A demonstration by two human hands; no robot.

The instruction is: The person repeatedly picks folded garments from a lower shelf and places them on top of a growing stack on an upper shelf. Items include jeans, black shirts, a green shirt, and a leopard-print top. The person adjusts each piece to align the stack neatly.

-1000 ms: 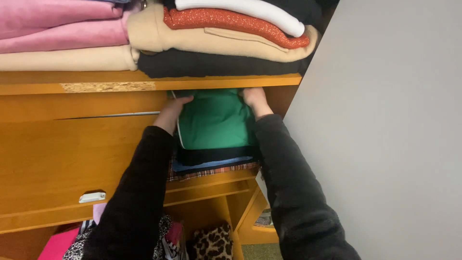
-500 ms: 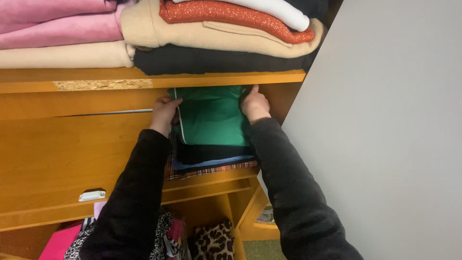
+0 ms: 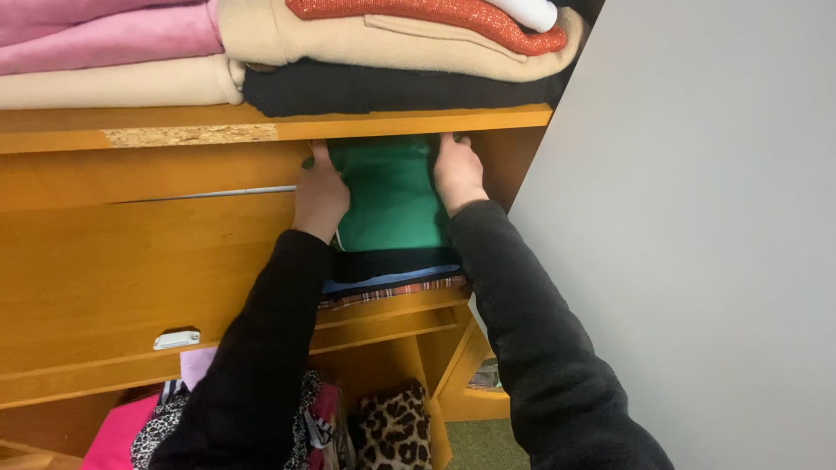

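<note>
Here the green garment (image 3: 389, 196) lies on top of a folded pile in the middle shelf of the wooden wardrobe (image 3: 131, 261), under the shelf of sweaters (image 3: 383, 52). To seat it well, I judge both hands should press flat and evenly, keeping its edges square with the dark, blue and plaid layers below. The left hand (image 3: 320, 196) lies palm-down on its left edge, fingers together — the right hand (image 3: 457, 174) mirrors it on the right edge, fingers flat, tips hidden under the shelf.
</note>
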